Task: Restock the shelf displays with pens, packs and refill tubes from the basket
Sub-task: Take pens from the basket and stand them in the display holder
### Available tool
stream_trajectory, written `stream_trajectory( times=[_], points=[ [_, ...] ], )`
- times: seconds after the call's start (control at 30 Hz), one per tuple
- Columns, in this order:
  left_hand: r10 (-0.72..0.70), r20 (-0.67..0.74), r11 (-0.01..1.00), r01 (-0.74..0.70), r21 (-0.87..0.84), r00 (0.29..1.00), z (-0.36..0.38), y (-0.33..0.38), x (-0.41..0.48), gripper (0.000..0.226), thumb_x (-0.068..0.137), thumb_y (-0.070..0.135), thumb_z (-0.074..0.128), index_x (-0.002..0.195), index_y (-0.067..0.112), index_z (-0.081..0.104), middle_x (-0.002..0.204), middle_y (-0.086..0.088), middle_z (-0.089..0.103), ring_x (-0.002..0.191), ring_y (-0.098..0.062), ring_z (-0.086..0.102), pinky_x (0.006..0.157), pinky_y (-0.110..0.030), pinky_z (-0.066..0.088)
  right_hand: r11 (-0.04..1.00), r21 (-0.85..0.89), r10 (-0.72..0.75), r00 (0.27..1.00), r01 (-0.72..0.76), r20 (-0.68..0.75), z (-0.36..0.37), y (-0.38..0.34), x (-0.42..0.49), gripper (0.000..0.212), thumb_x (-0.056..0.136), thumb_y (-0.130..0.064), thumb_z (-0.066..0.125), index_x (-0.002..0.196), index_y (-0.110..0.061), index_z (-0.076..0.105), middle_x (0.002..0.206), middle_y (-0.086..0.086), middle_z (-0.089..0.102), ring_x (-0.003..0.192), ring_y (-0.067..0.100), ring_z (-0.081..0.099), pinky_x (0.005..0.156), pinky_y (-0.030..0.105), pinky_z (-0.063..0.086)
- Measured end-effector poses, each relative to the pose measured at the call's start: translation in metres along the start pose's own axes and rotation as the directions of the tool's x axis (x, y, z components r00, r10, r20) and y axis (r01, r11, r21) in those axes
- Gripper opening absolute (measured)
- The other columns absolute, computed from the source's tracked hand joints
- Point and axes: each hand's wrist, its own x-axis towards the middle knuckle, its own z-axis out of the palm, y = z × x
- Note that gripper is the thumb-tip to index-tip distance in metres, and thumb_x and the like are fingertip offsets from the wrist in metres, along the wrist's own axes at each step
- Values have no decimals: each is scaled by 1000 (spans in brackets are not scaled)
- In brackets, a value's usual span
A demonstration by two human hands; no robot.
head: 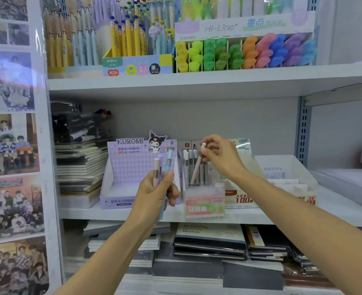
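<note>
Beside the printed matt cardboard Kuromi box (129, 167), the tubes (195, 165) look smooth plastic, and the shelf (197, 84) above is matt painted metal.

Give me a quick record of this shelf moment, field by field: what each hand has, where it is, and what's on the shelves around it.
left hand: holds three tubes, pink, purple and blue, upright in front of the purple display box
right hand: pinches a pink tube at its top, lowering it tilted into the clear holder
clear holder: already has several grey tubes
purple display box: looks empty
upper shelf: highlighters and pens
lower shelf: stacked notebooks
</note>
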Motion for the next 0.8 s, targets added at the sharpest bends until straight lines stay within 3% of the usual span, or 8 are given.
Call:
stream_trajectory(
  times=[0.27,0.4,0.53,0.6,0.67,0.73,0.77,0.8],
  points=[
    [-53,-69,999,53,-12,996,-4,-8,2,42,74,46,65,96,10,68,56,0,43,43,-9,33,40,-19,30,997,-67,-30,992,38,126,-3,2,9,10,92,-4,61,97,-13,59,90,10,71,82,21,72,71,25,59],
    [-49,-81,998,52,30,995,-1,-8,0,42,71,49,64,95,15,72,50,15,50,43,-3,41,44,-15,33,998,-37,-54,995,57,81,6,7,8,17,90,-5,64,100,-15,57,87,9,69,76,18,71,67,25,59],
    [-60,-85,997,64,51,995,3,-2,-4,41,73,47,63,96,15,73,50,19,54,46,1,48,52,-18,35,949,-300,-73,994,93,78,14,11,9,12,86,-9,70,97,-14,67,89,2,68,79,13,66,74,25,56],
    [-58,-83,997,62,55,995,6,2,-6,41,73,45,63,97,12,72,49,19,54,46,2,49,58,-23,38,932,-344,-94,993,113,69,13,8,7,13,88,-13,68,100,-13,70,93,0,68,84,12,62,81,25,53],
    [-51,-86,996,57,72,995,8,6,-9,38,78,42,63,99,10,71,48,18,54,46,-7,53,68,-45,45,948,-282,-149,989,146,13,7,1,2,14,90,-18,66,102,-13,72,95,-1,68,85,11,62,80,24,52],
    [-51,-86,994,58,91,995,10,9,-10,33,85,37,63,101,9,71,48,9,52,59,-31,52,81,-60,44,985,-95,-144,989,145,14,0,-8,-7,16,92,-23,63,103,-14,71,90,0,70,78,9,63,73,22,52],
    [-53,-85,994,60,91,995,12,10,-9,33,85,37,64,102,9,71,48,5,50,58,-34,48,77,-60,44,994,28,-107,992,105,70,-3,-12,-14,18,92,-25,63,104,-14,71,87,1,71,74,8,64,69,20,53],
    [-54,-81,994,61,85,995,14,10,-8,35,83,39,64,101,10,71,46,7,49,49,-26,46,63,-54,45,991,124,-67,986,48,152,-4,-17,-20,21,92,-29,62,105,-14,70,85,1,72,71,9,65,67,19,53]
  ],
)
